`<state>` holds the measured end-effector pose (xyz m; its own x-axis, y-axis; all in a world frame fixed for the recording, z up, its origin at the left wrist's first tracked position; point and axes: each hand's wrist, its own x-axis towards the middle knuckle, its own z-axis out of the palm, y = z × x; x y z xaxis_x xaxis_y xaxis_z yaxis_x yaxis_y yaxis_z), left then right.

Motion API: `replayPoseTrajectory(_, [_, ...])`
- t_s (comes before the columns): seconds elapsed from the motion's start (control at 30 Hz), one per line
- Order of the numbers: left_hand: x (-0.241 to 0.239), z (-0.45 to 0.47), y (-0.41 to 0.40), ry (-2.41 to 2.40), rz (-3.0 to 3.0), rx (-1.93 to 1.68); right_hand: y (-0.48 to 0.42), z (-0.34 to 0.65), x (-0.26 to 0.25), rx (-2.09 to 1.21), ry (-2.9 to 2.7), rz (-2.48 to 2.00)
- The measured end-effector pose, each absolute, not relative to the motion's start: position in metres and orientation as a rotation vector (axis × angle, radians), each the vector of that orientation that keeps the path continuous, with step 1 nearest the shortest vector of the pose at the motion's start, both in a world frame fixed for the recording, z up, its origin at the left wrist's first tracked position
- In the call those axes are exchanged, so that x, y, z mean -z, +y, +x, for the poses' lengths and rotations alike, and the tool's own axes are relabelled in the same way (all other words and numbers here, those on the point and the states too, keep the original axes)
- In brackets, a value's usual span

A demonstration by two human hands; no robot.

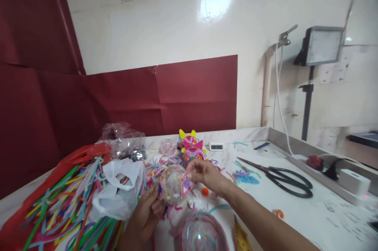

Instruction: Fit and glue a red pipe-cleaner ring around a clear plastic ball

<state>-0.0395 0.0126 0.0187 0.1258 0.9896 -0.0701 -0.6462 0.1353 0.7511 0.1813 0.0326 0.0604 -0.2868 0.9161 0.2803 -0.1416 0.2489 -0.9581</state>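
Observation:
Between my hands is a clear plastic ball (173, 186) with coloured bits showing through it. My left hand (144, 213) grips it from the lower left, where a dark blue patch shows by the fingertips. On the ball's right side, my right hand (203, 174) pinches the top of a pink-edged piece (186, 184) with a purple middle. Nearer to me sits a larger clear dome (202, 233) with a pink fuzzy rim. Beyond my right hand stand colourful animal-like figures (191, 146) in pink, with yellow ears on the rear one.
Left lie many pipe cleaners (71, 203) on red plastic and a white plastic bag (121, 188). Large black-handled scissors (283, 178) lie right, near a blue fuzzy piece (245, 177). An orange pom-pom (205, 192) and small white digital display (216, 146) are also there.

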Motion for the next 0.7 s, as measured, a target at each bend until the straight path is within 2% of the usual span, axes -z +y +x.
replayPoseTrajectory(0.7, [-0.028,-0.03,0.004,0.815,0.97,-1.469,0.026,0.179,-0.047,-1.38,-1.403,-0.802])
